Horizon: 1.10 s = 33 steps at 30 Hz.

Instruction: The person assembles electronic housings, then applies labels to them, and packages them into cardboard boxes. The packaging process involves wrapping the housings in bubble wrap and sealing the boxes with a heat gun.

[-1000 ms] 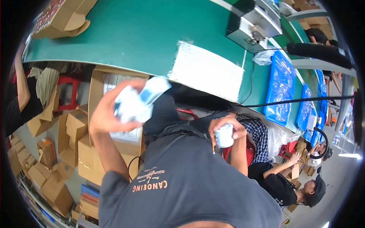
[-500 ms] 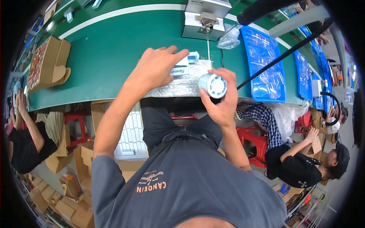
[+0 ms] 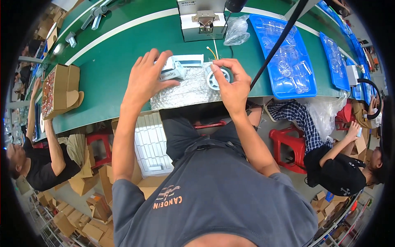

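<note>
My left hand (image 3: 147, 78) lies fingers-spread on a small grey-white packet (image 3: 173, 70), pressing it onto a silvery foil mat (image 3: 181, 92) at the near edge of the green workbench (image 3: 111, 70). My right hand (image 3: 231, 84) grips a round white wheel-like part (image 3: 215, 78) over the right end of the mat. A white tray-like piece (image 3: 189, 61) lies just behind the packet, with thin wires beside it.
A grey metal machine (image 3: 203, 20) stands behind the mat, a clear plastic bag (image 3: 237, 31) beside it. Blue trays (image 3: 288, 57) of clear parts lie to the right. An open cardboard box (image 3: 59, 90) sits left. Seated persons work on both sides. A black cable (image 3: 275, 45) crosses diagonally.
Both hands came up from my lap to the bench. The left hand set the packet down on the foil mat; the right hand brought the round part over the mat.
</note>
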### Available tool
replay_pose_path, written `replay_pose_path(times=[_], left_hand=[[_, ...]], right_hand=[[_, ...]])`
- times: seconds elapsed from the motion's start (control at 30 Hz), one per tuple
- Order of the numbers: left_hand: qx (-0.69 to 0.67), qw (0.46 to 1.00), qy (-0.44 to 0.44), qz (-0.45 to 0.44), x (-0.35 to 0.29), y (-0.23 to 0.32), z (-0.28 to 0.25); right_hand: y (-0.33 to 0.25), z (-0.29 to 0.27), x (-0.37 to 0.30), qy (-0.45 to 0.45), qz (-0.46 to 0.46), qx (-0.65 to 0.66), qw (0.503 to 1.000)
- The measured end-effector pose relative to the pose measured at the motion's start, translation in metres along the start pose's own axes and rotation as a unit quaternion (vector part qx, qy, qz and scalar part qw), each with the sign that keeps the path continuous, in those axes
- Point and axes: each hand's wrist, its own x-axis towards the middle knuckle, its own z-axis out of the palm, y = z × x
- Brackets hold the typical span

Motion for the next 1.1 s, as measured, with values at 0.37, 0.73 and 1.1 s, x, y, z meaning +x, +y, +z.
replay_pose_path(times=[0.37,0.73,1.1], left_hand=[[-0.066,0.991,0.1,-0.063,-0.01,-0.006,0.0],[-0.818,0.483,0.286,-0.125,0.044,0.063,0.036],[-0.813,0.517,0.249,-0.099,0.05,0.09,0.054]], right_hand=[[-0.004,-0.003,-0.004,-0.015,-0.009,0.06,0.998],[-0.001,0.012,-0.007,-0.003,-0.013,0.109,0.994],[0.006,0.01,-0.01,-0.01,0.008,0.11,0.994]])
